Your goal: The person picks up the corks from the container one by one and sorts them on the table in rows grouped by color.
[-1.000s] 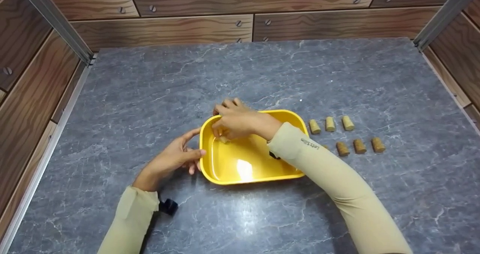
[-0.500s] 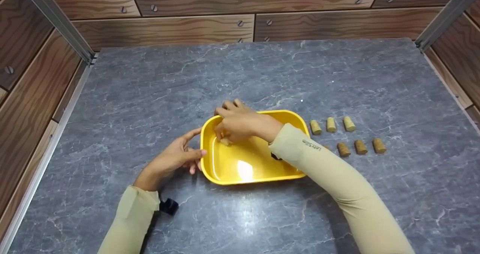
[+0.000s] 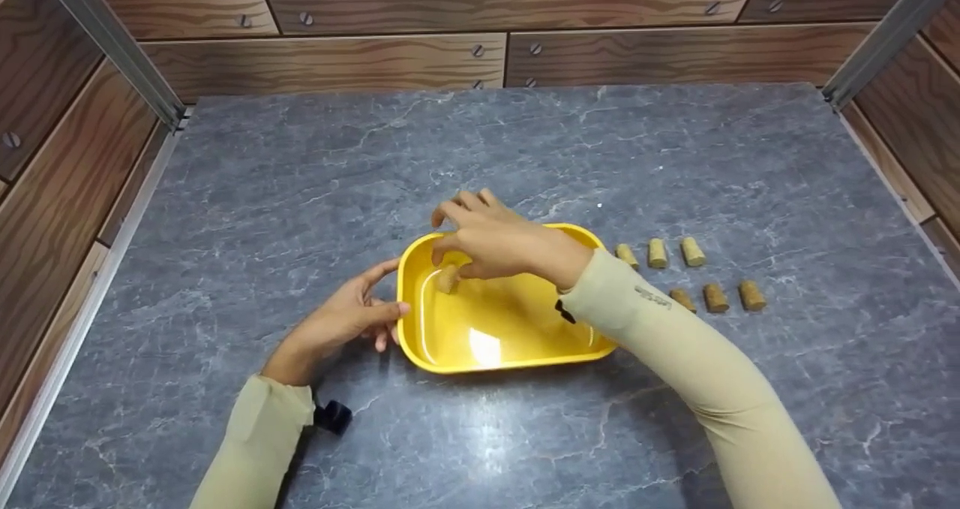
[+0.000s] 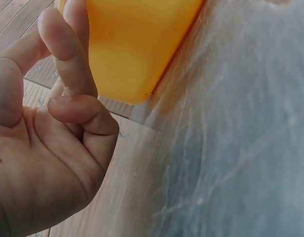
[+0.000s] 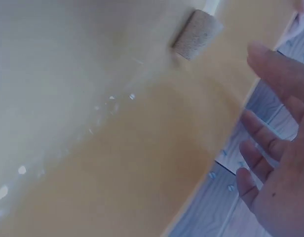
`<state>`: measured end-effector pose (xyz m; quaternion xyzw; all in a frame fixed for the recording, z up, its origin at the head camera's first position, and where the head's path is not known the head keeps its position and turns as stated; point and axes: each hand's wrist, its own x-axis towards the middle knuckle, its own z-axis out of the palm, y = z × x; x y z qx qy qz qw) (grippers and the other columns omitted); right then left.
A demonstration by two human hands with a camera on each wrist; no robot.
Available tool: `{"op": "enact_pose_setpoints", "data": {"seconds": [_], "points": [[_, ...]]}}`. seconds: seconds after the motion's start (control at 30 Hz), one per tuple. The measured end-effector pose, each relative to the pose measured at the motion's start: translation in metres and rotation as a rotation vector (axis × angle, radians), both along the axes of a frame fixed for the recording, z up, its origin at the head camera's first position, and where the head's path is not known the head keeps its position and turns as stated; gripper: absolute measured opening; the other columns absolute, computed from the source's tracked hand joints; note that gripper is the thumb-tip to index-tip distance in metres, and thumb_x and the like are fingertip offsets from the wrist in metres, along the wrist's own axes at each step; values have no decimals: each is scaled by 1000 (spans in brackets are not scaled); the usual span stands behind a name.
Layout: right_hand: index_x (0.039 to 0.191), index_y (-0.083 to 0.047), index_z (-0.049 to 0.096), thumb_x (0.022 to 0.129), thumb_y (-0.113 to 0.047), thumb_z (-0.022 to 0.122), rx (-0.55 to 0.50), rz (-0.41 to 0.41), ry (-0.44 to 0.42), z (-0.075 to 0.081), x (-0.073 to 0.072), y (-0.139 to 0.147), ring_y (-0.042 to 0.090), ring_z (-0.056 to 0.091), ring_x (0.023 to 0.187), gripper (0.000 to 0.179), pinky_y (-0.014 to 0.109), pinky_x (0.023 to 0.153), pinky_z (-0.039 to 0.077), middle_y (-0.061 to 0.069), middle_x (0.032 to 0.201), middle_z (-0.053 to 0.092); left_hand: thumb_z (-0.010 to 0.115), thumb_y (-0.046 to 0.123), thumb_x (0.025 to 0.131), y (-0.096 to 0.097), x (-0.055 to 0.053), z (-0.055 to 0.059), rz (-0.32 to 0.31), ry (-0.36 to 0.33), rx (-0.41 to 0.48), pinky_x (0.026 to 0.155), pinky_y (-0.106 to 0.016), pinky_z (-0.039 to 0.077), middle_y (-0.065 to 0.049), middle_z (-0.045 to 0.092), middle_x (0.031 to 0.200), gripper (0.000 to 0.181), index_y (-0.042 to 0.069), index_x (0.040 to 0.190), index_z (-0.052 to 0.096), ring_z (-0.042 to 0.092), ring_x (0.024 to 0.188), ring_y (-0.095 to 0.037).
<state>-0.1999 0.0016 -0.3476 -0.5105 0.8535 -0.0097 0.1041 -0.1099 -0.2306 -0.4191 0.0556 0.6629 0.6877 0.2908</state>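
A yellow plastic tub (image 3: pixel 517 344) sits upright on the table. My left hand (image 3: pixel 341 317) holds its left end, thumb at the rim and fingers along the outer wall. In the left wrist view the curled fingers (image 4: pixel 75 74) overlap the tub's side. One tapered cork (image 3: pixel 448 278) lies on the tub floor near the left end. Over the tub's back rim, my right hand (image 3: pixel 495 239) spreads its fingers with nothing in them. The right wrist view shows a gap between that hand and the cork (image 5: pixel 197 34).
Right of the tub are two rows of corks, pale ones (image 3: pixel 657 253) behind and darker brown ones (image 3: pixel 715 297) in front, partly hidden by the right sleeve (image 3: pixel 667 329). Wood-patterned panels (image 3: pixel 390 62) border the grey marbled table (image 3: pixel 337 164).
My right hand has let go of the cork and lifted slightly up and right, leaving it on the tub floor. The left hand stays on the tub.
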Motion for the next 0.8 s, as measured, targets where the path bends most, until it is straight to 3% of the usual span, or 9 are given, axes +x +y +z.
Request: {"op": "enact_pose_setpoints", "data": {"seconds": [0.2, 0.37, 0.57, 0.8], "points": [[115, -23, 70, 87, -33, 71, -29, -38, 70, 10, 12, 7, 25, 46, 107, 30, 40, 89, 40, 5, 122, 53, 61, 11, 93, -3, -1, 1, -9, 11, -1, 49, -21, 50, -1, 69, 63, 81, 10, 155, 8, 59, 47, -9], [120, -21, 68, 86, -45, 69, 42, -113, 15, 8, 17, 8, 22, 61, 86, 41, 40, 68, 52, 3, 111, 63, 61, 10, 93, -3, -1, 0, -5, 5, 1, 48, -21, 50, -1, 69, 62, 82, 9, 155, 7, 59, 46, -8], [124, -20, 65, 85, -49, 68, 108, -192, -50, -4, 13, 6, 19, 58, 75, 49, 37, 59, 45, 4, 116, 69, 62, 13, 93, -3, -1, -3, -10, 8, 1, 49, -21, 50, 0, 69, 63, 82, 9, 155, 8, 59, 47, -8], [123, -16, 65, 85, -50, 68, 128, -241, -79, -14, 13, -2, 19, 54, 72, 51, 35, 60, 40, 3, 103, 72, 60, 10, 94, -1, 1, -1, -6, 3, 18, 48, -21, 50, 0, 69, 63, 81, 8, 155, 7, 59, 47, -8]]}}
